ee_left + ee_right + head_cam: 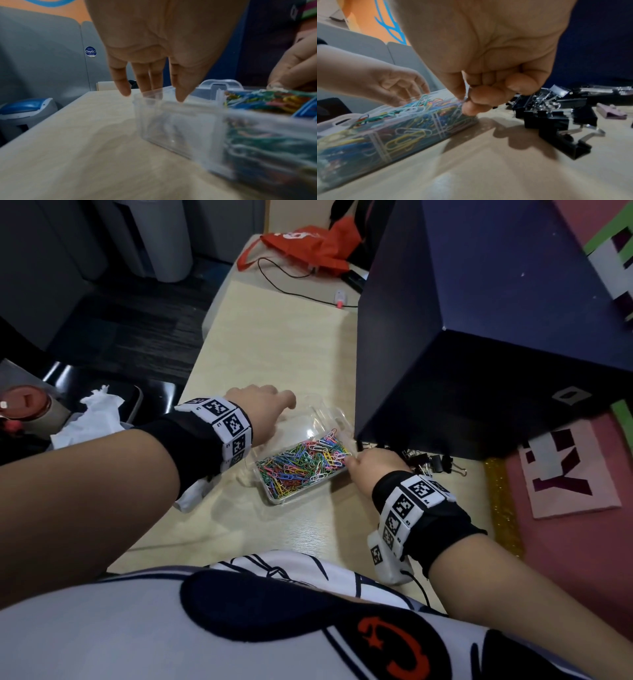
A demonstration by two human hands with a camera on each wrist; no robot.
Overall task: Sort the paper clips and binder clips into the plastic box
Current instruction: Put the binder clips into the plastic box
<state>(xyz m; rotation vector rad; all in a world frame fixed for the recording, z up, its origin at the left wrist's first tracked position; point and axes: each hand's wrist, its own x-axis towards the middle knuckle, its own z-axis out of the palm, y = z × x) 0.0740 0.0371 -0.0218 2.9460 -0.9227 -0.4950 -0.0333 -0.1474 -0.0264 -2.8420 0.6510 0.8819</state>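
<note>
Now clear rectangular plastic box (274, 497) w/ coloured paper clips (303, 462) lies diagonal, long axis near-left to far-right; left hand (263, 412) relaxed, fingertips (180, 96) on rim, right hand (371, 465) pinching its corner.

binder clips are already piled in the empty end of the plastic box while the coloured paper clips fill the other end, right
Not quite. The binder clips lie on the table to the right of the plastic box, not in it, as the head view shows. The coloured paper clips do fill one end; the other end holds nothing.
</note>
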